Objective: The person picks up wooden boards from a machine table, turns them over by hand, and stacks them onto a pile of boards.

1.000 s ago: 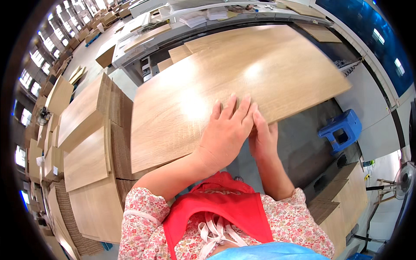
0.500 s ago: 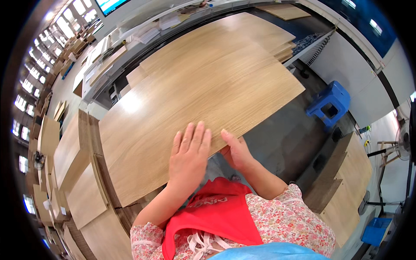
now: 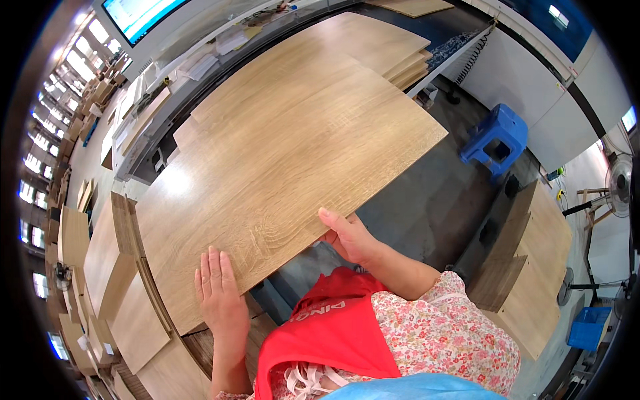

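Left hand [image 3: 220, 293] flat, open on panel [image 3: 287, 153] at 7 o'clock; right hand [image 3: 350, 237] gripping near edge. Could slide toward stool [image 3: 497, 137] at 2 o'clock if grip slackens.

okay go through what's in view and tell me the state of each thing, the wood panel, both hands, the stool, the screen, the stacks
Large wood-grain panel: lying flat, near edge held.
Left hand: flat, palm down on the panel's near corner, fingers together.
Right hand: gripping the panel's near edge, thumb on top.
Blue stool: upright on the floor, unoccupied.
Screen: switched on.
Panel stacks at left: lying flat, piled.
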{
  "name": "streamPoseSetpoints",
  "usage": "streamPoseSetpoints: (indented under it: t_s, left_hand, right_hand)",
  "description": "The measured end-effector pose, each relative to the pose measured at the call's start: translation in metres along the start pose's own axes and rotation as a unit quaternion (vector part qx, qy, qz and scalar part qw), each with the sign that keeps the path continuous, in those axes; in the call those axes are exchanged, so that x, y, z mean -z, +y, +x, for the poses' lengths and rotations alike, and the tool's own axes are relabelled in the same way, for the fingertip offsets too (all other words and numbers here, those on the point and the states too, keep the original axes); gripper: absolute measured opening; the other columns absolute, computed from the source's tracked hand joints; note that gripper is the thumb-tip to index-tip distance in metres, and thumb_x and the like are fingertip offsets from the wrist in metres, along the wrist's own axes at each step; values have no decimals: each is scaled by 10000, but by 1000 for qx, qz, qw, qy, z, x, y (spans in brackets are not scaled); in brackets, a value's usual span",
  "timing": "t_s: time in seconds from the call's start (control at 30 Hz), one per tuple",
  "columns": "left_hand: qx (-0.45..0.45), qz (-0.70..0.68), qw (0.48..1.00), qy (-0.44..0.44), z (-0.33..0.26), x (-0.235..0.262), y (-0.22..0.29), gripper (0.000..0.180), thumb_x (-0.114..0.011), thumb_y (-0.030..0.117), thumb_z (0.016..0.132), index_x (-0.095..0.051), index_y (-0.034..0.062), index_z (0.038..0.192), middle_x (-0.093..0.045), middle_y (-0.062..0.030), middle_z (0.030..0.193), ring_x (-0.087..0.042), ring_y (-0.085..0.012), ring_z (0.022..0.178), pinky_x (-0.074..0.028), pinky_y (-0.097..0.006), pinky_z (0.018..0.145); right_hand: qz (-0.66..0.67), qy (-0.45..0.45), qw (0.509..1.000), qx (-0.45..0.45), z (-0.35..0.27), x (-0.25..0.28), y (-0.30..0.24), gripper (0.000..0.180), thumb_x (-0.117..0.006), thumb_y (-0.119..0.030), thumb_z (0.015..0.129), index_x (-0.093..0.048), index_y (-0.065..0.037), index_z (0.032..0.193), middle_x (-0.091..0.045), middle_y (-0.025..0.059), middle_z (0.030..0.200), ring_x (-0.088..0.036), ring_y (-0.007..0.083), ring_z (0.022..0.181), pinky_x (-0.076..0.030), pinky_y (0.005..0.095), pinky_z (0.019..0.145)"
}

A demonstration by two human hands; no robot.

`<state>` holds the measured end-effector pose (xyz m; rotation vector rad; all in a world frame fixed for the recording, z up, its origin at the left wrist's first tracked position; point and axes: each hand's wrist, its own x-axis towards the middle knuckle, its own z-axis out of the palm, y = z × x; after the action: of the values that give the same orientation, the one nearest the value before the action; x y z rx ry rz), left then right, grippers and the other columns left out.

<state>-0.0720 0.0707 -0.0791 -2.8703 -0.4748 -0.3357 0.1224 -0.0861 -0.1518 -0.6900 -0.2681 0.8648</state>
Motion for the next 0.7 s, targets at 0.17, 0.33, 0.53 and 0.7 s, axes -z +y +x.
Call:
streamPoseSetpoints:
  t_s: [0.17, 0.33, 0.53, 0.7]
  left_hand:
    - [43, 20, 999, -3, -12, 0, -6, 528, -472, -54, 792, -419, -23, 1317, -421, -185, 1392, -378, -340, 1311, -284, -460, 1084]
    - [78, 30, 997, 0, -25, -2, -16, 543, -476, -57, 789, -407, -24, 1327, -406, -189, 1399, -371, -347, 1313, -294, -463, 1079]
    - [85, 14, 996, 24, -41, 4, -32, 684, -565, -85, 681, -415, 4, 1341, -433, -189, 1379, -387, -351, 1299, -312, -450, 1072]
    - [56, -46, 994, 78, -58, -2, -41, 620, -664, -10, 627, -510, 19, 1227, -523, -170, 1290, -487, -346, 1208, -363, -456, 1032]
  right_hand:
    - [-21, -22, 999, -11, 0, 5, -4, 310, -467, -261, 970, -504, -43, 1187, -624, 77, 1060, -614, 169, 894, -505, 316, 735]
    - [-38, -21, 999, -25, 2, 11, -8, 322, -486, -289, 963, -528, -38, 1160, -634, 84, 1037, -626, 181, 855, -504, 304, 728]
    - [-66, -24, 997, -37, 8, 13, -5, 374, -491, -293, 956, -497, -22, 1214, -624, 107, 1071, -629, 215, 889, -525, 344, 734]
    - [-79, -30, 996, -35, 10, 29, -1, 370, -472, -271, 954, -512, 5, 1196, -635, 137, 1053, -637, 233, 869, -531, 352, 713]
